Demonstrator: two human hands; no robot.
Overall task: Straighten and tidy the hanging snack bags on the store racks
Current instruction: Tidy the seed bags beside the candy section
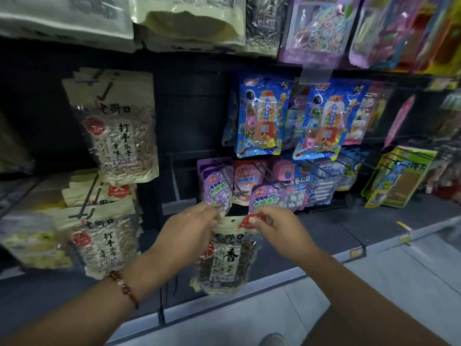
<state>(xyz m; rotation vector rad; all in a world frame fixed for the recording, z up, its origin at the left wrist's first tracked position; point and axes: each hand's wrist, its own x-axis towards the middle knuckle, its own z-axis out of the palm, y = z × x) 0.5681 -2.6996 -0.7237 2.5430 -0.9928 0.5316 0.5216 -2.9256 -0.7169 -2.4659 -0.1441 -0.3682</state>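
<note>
Both hands, left hand (189, 231) and right hand (277, 228), pinch the seed bag's (225, 260) top corners, bag hanging lengthwise below the empty hook (174, 176).

"老街口", "打手瓜子" and "235" on hanging seed bag (119, 136); "香" on held bag (225, 260).

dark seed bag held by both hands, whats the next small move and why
Probably lift the dark seed bag and thread its hang hole onto a free hook. The left hand and right hand pinch its top corners, and it hangs in the air below the purple candy bags, apparently on no peg. The light seed bags at left hang on their hooks.
</note>
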